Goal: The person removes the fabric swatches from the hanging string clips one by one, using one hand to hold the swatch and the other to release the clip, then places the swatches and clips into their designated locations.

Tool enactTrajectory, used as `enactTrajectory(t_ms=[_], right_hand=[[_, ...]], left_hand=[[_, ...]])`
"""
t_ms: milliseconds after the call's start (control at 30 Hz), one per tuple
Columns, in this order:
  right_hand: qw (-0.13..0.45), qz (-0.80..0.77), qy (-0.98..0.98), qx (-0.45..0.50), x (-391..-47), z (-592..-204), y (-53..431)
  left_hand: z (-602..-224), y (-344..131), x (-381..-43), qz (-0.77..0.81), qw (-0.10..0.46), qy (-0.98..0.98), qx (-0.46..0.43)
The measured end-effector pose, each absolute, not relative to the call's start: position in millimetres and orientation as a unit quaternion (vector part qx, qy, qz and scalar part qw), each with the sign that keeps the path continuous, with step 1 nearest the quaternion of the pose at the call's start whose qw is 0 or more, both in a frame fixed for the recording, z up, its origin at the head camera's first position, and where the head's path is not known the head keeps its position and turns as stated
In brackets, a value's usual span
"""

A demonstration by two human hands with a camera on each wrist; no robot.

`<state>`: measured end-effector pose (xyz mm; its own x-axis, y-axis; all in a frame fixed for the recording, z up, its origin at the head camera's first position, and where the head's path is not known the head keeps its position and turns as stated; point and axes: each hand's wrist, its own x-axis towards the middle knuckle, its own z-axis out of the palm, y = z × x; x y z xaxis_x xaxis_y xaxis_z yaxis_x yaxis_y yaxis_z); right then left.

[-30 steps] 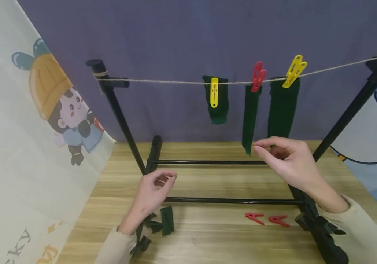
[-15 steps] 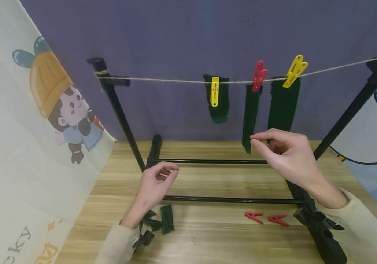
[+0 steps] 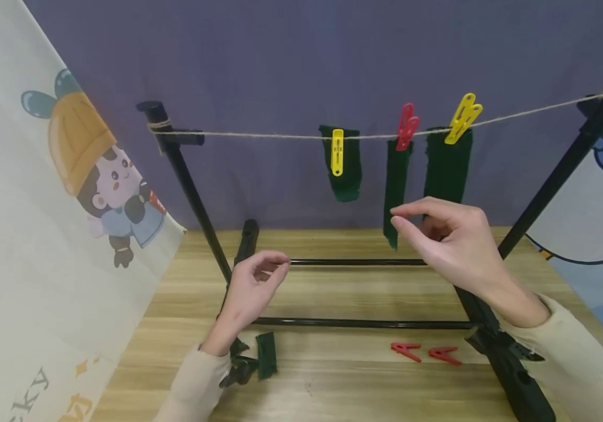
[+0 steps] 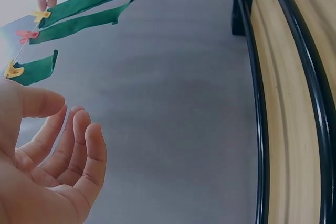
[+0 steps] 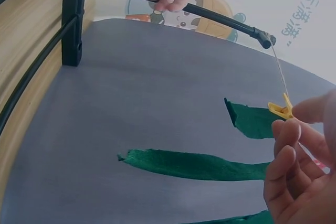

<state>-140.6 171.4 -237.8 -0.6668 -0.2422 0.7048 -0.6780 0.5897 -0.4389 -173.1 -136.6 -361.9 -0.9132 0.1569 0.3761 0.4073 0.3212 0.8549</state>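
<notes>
My left hand (image 3: 251, 288) hovers above the front bar at the left, fingers loosely bent and holding nothing; the left wrist view shows a gap between thumb and fingers (image 4: 93, 148). At the right, my right hand (image 3: 454, 243) hangs in front of the cloths, thumb and index finger close together with nothing between them. Its fingertips overlap the narrow green cloth strip (image 3: 397, 176). A red clothespin (image 3: 407, 128) fastens that strip to the twine (image 3: 259, 135). Yellow clothespins (image 3: 337, 152) (image 3: 462, 119) hold a short green cloth (image 3: 351, 184) and a wide one (image 3: 448, 167).
A black rack with a left post (image 3: 190, 187), a right post (image 3: 554, 176) and low crossbars (image 3: 364, 323) stands on the wooden table (image 3: 343, 387). Two red clothespins (image 3: 405, 351) (image 3: 444, 355) lie at the front right. Green cloth pieces (image 3: 266, 355) lie by the left foot.
Both hands have risen a little, the left drifting right and the right drifting left across the narrow strip. The pinned cloths and loose clothespins stay in place; the head view shifts slightly.
</notes>
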Motion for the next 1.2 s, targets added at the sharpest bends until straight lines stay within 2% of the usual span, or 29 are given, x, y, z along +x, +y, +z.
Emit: enactTrajectory(t_ms=[300, 667, 1067, 1200], right_hand=[[0.324, 0.352, -0.826, 0.299, -140, -226, 163], [0.336, 0.344, -0.818, 0.316, -139, -215, 154], [0.351, 0.346, -0.807, 0.326, -142, -208, 147], [0.356, 0.343, -0.8, 0.338, -143, -202, 143]], left_hand=[[-354, -126, -185, -0.575, 0.103, -0.788, -0.196], [-313, -104, -179, -0.613, 0.095, -0.753, -0.217], [-296, -87, -188, -0.631, 0.102, -0.735, -0.227], [-306, -83, -204, -0.641, 0.111, -0.722, -0.235]])
